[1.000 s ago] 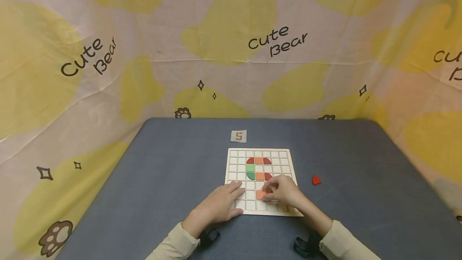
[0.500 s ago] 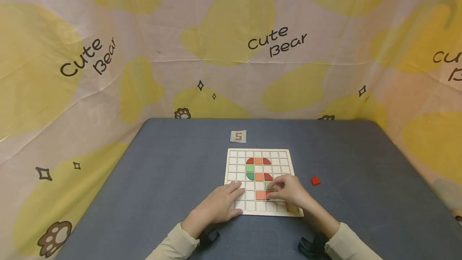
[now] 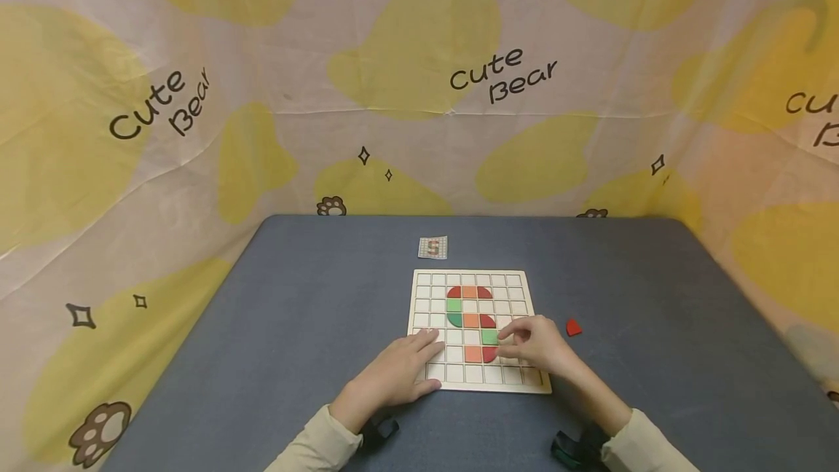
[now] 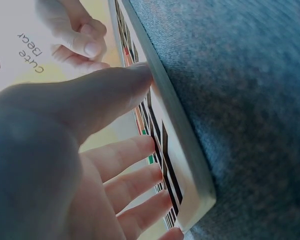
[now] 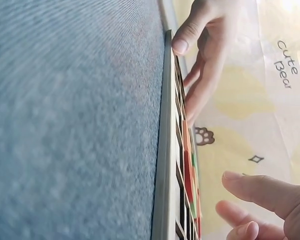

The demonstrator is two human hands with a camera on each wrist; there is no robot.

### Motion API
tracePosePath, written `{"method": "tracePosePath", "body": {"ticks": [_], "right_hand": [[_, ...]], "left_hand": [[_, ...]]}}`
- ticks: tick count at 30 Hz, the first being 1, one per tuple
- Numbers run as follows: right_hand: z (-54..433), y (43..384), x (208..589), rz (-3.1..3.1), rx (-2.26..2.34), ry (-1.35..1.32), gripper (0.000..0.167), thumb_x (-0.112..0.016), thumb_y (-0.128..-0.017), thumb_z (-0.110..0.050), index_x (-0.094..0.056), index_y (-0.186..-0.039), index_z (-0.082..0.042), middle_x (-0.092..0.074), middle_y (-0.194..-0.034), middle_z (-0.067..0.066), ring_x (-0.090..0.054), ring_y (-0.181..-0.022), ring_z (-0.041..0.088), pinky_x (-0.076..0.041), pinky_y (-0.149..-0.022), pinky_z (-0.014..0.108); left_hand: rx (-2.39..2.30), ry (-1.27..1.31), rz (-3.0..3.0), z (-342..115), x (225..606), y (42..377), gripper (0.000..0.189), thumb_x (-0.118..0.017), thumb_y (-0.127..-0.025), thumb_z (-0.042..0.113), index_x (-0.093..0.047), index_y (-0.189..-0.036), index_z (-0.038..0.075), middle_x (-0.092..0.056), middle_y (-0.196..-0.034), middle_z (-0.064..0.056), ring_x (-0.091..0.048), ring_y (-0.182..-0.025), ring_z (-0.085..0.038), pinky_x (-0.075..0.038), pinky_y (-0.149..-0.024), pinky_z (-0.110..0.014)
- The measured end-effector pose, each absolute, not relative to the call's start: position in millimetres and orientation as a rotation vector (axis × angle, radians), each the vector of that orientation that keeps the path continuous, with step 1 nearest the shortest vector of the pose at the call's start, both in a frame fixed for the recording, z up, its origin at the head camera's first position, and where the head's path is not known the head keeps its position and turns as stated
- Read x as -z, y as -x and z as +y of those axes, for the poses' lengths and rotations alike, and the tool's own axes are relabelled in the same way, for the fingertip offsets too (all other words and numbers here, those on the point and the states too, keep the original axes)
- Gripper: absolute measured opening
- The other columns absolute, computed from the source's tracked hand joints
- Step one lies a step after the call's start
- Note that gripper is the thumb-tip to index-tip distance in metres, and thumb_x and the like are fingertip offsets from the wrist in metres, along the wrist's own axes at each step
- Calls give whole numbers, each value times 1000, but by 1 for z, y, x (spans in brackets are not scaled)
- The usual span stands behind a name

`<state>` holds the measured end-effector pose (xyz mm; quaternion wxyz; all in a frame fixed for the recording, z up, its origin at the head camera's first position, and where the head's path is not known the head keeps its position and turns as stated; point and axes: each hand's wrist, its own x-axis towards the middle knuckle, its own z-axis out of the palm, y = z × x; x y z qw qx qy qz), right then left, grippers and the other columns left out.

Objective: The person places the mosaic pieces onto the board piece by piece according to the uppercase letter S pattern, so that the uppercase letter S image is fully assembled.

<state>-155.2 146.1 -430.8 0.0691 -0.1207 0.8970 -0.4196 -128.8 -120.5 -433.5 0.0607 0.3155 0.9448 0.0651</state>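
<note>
A white gridded board [image 3: 485, 387] lies on the table with orange and light green squares and red and dark green quarter-rounds set in its cells. My left hand [image 3: 392, 370] rests on the board's near left part, fingers straight, the thumb on its near edge. Over the right side hovers my right hand [image 3: 539, 344], holding nothing; the right wrist view shows its thumb and fingers [image 5: 240, 181] apart above the board. Nearest to its fingertips are a red quarter-round [image 3: 489, 355] and a light green square [image 3: 489, 337], beside an orange square [image 3: 473, 354].
One loose red piece [image 3: 573, 327] lies on the blue-grey table [image 3: 314, 297] right of the board. A small card [image 3: 433, 247] printed with a gridded figure sits behind the board. A patterned cloth [image 3: 406, 49] hangs around the table's back and sides.
My right hand has let go of the red quarter-round and drawn back to the right, uncovering it and the light green square. The left hand has stayed in place.
</note>
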Motion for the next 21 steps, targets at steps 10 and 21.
{"method": "tracePosePath", "body": {"ticks": [10, 21], "right_hand": [[157, 153, 425, 2728, 1255, 257, 21, -80, -73, -16, -74, -89, -3, -43, -59, -4, -38, -56, 5, -31, -49, 18], [172, 154, 423, 2754, 1269, 190, 24, -80, -75, -18, -74, -90, 0, -46, -62, -3, -39, -57, 5, -31, -48, 18]], "left_hand": [[-211, -933, 2848, -121, 434, 128, 58, -62, -91, 40, -49, -140, 13, -45, -151, -7, -45, -140, -24, -43, -111, -41], [-204, -927, 2843, -120, 434, 128, 58, -61, -91, 41, -48, -141, 14, -45, -152, -7, -44, -140, -23, -42, -112, -41]]}}
